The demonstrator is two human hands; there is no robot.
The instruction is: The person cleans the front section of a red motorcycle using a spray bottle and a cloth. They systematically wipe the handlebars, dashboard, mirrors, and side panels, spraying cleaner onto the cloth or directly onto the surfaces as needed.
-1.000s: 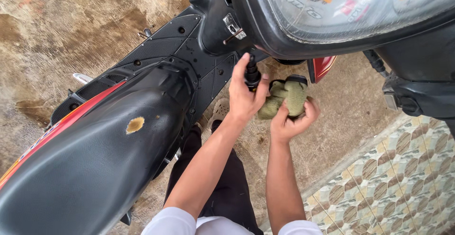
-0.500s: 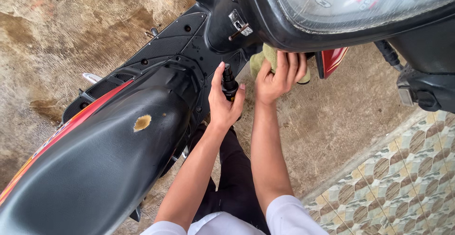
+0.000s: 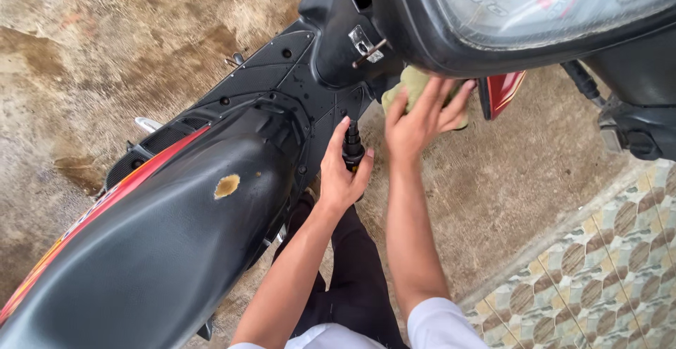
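From the head camera, the left hand point(image 3: 343, 176) was wrapped around a small dark bottle point(image 3: 353, 146), held upright just beside the black scooter body point(image 3: 296, 81). It had dropped lower since a second before. The right hand point(image 3: 422, 116), fingers spread, had gone up and was pressing a green cloth point(image 3: 410, 85) flat against the panel under the instrument cluster point(image 3: 535, 11). Wiping looked underway. The seat point(image 3: 141, 250) showed a worn tan patch point(image 3: 227, 185).
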